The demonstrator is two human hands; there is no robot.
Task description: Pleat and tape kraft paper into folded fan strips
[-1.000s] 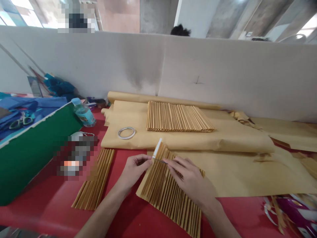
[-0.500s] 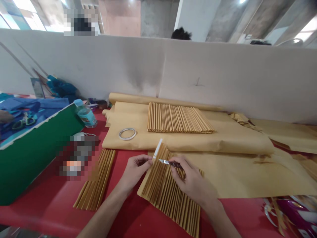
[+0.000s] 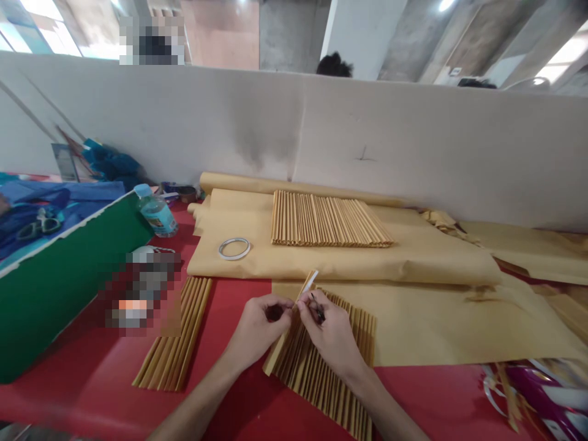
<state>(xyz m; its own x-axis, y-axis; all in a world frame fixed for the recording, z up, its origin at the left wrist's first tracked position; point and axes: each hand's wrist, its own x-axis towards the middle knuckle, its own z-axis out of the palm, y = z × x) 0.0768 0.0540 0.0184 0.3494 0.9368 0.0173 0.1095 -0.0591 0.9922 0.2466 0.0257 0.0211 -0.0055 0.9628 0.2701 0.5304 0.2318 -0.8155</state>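
Note:
In front of me a sheet of brown pleated paper [image 3: 321,373] lies at a slant, its left edge raised between my hands. My left hand [image 3: 269,318] pinches that edge between thumb and fingers. Close beside it, my right hand [image 3: 324,321] has its thumb and forefinger at the same edge. The dark-handled craft knife [image 3: 316,303] is tucked in the right hand, its blade mostly hidden. A white strip, seemingly tape [image 3: 312,280], sticks up past the fingertips along the paper's edge.
A second pleated sheet [image 3: 331,220] rests on the brown paper roll [image 3: 239,266] behind. Tape ring [image 3: 234,248], narrow pleated piece [image 3: 177,337], water bottle [image 3: 156,211] and green board [image 3: 73,288] are to the left. A purple object [image 3: 537,392] is at right on the red table [image 3: 239,404].
My right hand has moved left to meet the left hand at the paper's edge. The knife has turned back into the palm, and the edge with the white strip is now lifted and folded.

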